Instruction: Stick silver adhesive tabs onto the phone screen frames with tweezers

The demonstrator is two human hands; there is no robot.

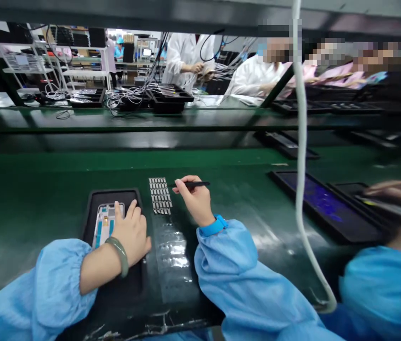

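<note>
Head view, one frame.

Left hand (pixel 132 232) lies palm down on a phone frame (pixel 105 225). Its fingers (pixel 117 209) are spread narrow and flat on the part, gripping nothing. The phone frame sits in the upper left of a black tray (pixel 92 208) on the green table (pixel 44 189), and the hand covers its right edge. A green bangle (pixel 120 253) is on that wrist.

Right hand (pixel 195 199) has its fingers closed in a pinch on a thin black tool (pixel 197 183). The tool is held nearly level, one end toward the left and the other sticking out right. I cannot tell whether its left end touches anything. A blue wristband (pixel 214 226) is on that wrist.

Sheet of small grey pieces (pixel 160 195) lies flat on the table just right of the black tray, between the two hands. The pieces are in neat rows — too small to identify. A clear film strip (pixel 172 255) runs from the sheet's near edge toward the person.

Surroundings:
- A white cable (pixel 301 166) hangs down at right, in front of a dark tray (pixel 321 201) with a blue-lit surface.
- A co-worker's hand (pixel 395 192) is blurred at far right, over the end of the dark tray.
- People in white coats stand behind the upper shelf (pixel 79 121), which carries trays and wires.
</note>
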